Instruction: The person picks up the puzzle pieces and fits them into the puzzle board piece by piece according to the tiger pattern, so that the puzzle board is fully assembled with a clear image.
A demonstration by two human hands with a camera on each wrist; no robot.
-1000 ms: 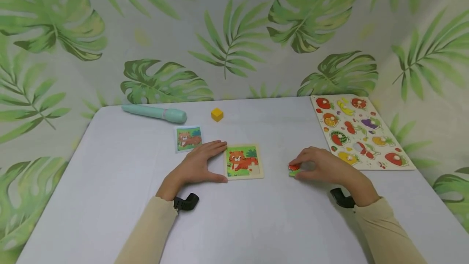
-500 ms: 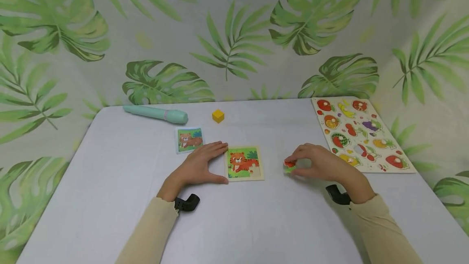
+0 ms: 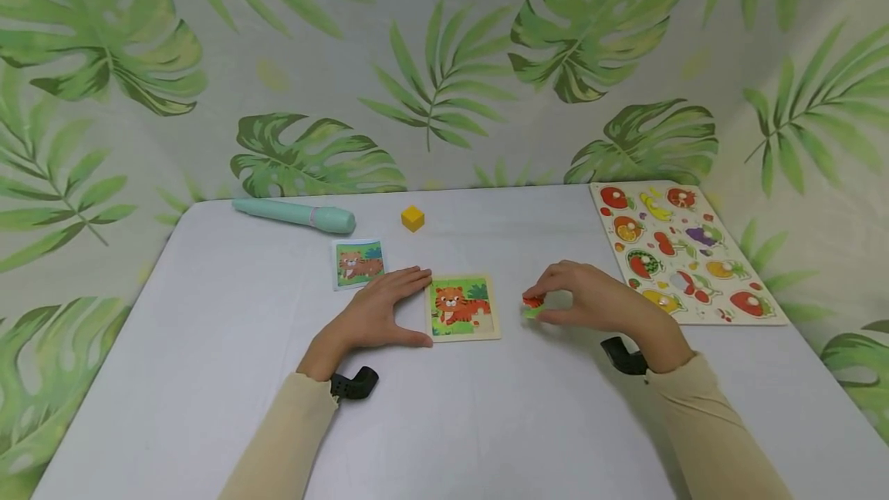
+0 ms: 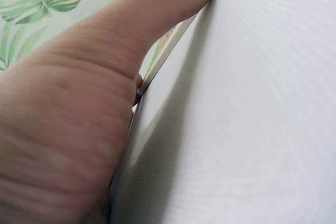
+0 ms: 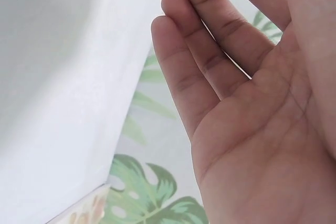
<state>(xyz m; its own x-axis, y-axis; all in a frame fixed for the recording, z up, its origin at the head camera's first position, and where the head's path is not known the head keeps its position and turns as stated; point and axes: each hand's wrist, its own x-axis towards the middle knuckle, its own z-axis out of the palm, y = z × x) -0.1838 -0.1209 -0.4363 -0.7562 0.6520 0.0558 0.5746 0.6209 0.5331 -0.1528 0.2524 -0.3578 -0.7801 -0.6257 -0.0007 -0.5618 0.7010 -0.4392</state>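
Observation:
A square wooden tiger jigsaw puzzle [image 3: 451, 307] lies in its pale frame at mid-table, with a bare gap at its lower right. My left hand [image 3: 378, 311] rests along its left side in the head view, index fingertip at the upper left corner and thumb at the lower left. To the right of the frame, my right hand [image 3: 590, 295] pinches a small red and green puzzle piece [image 3: 532, 305] between thumb and fingers. The right wrist view shows that palm [image 5: 252, 129] with extended fingers; the piece is out of sight there.
Behind the left hand lies a picture card [image 3: 359, 263] of the same tiger. Farther back are a mint-green tapered stick [image 3: 295, 214] and a yellow cube [image 3: 413, 218]. A fruit peg board [image 3: 684, 253] occupies the right rear of the white table [image 3: 444, 423].
My right hand has carried the puzzle piece leftward, closer to the puzzle frame, and slightly away from me. The left hand and the frame have stayed in place.

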